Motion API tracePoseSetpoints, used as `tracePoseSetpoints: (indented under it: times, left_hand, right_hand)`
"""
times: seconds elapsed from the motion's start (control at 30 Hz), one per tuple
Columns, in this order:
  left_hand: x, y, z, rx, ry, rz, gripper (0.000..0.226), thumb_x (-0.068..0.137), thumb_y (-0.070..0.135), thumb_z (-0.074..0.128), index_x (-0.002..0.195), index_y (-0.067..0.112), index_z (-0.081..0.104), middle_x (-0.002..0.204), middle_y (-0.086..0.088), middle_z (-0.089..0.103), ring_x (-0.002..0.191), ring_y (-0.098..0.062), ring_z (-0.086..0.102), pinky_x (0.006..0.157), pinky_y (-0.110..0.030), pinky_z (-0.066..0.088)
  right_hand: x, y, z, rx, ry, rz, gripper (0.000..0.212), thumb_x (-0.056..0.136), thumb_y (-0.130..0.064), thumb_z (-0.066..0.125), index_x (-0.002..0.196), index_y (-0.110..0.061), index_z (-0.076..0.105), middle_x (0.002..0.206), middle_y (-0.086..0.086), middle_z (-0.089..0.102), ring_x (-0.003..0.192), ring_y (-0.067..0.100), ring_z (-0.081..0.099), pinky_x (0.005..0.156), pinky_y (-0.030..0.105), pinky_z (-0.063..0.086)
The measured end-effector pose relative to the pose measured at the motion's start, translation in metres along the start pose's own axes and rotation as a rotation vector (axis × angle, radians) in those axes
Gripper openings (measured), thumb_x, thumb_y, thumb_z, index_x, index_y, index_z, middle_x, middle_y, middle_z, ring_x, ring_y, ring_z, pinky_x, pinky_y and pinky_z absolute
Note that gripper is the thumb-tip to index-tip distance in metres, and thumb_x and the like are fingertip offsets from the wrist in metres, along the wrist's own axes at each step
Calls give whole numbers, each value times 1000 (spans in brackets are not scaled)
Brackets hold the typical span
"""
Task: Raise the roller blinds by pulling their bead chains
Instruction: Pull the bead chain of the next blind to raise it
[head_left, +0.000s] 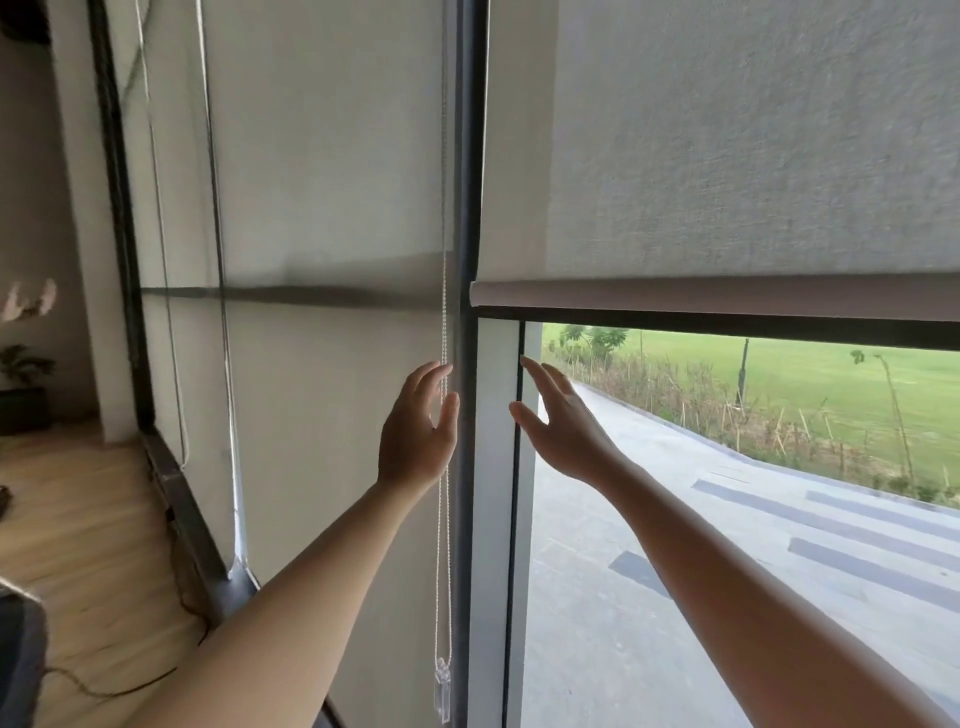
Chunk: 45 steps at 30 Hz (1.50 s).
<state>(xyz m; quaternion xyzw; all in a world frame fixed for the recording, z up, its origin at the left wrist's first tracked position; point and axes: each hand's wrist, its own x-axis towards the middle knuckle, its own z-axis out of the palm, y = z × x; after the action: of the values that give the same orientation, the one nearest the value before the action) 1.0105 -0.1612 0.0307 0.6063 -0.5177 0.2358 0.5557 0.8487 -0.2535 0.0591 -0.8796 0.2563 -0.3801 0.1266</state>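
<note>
A grey roller blind (727, 156) on the right window is partly raised; its bottom bar (701, 293) hangs at mid-height and glass shows below. The left roller blind (332, 208) covers its window down past the frame's bottom. A white bead chain (444, 312) hangs beside the dark centre mullion and ends in a clear plastic weight (442, 693). My left hand (415, 431) is open, fingers apart around the chain, not closed on it. My right hand (561, 421) is open to the right of the mullion, in front of the glass, holding nothing.
A dark vertical mullion (470, 467) splits the two windows. Another bead chain (166, 312) hangs far left by a dark frame. Wooden floor (78, 519) with a dark cable lies at left, a potted plant (23, 384) beyond. Outside are pavement and grass.
</note>
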Motion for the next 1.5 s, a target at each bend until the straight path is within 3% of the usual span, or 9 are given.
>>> tracePoseSetpoints:
  times: [0.17,0.33,0.47,0.83,0.97,1.03,1.2,1.4,1.5]
  left_hand:
    - [28,-49,14,-60,45,-19,29,95,12,52,123,13,58,132,-6,56,105,-20,62,86,-36,54]
    - [47,-94,31,-144,-33,-12,28,96,13,50,123,12,58,131,-6,57,110,-22,60,94,-40,51]
    - [55,-121,34,-230,-110,33,27,95,14,52,121,10,58,125,-7,60,101,-19,63,86,-32,51]
    - [63,-141,52,-377,-228,-30,43,85,49,65,112,16,61,80,10,61,71,-10,60,69,-24,48]
    - [67,-139,57,-415,-182,-13,6,90,17,65,94,13,67,80,-3,74,71,-22,69,64,-25,47]
    - [63,-141,58,-417,-193,-3,6,89,10,62,88,13,67,81,-5,75,72,-25,69,63,-26,48]
    - [55,-143,59,-457,-223,-92,21,91,35,61,89,15,65,76,0,69,67,-19,64,62,-23,40]
    - [52,-143,61,-487,-336,102,11,95,15,58,86,14,64,84,-2,71,71,-15,61,65,-22,43]
    - [46,-144,61,-599,-447,-12,7,96,16,53,101,11,55,95,-3,62,82,-17,60,73,-27,48]
  right_hand:
    - [33,-1,34,-3,22,31,60,96,-41,45,149,-33,19,160,4,20,143,29,30,112,52,33]
    - [53,-8,71,-31,98,127,57,97,-38,46,148,-33,22,160,2,22,143,29,31,110,52,37]
    - [61,-19,96,0,201,247,54,98,-30,46,149,-24,26,157,6,28,140,28,35,109,43,34]
    - [45,-48,121,-60,329,537,53,98,-27,46,148,-22,29,155,7,33,139,29,37,111,47,34]
    - [45,-52,113,-89,358,602,49,97,-25,49,144,-20,37,148,8,45,129,27,49,102,45,45]
    - [50,-59,113,-102,377,606,45,96,-23,52,140,-18,44,137,9,56,116,25,59,95,41,49]
    - [68,-76,121,-155,370,547,40,92,-20,57,132,-17,52,122,7,66,102,23,66,89,36,51]
    - [88,-84,120,-170,419,521,35,93,-19,54,127,-16,57,119,9,68,100,23,65,88,43,54]
    - [99,-86,117,-76,404,551,38,92,-20,55,130,-14,55,116,10,67,93,25,68,78,43,59]
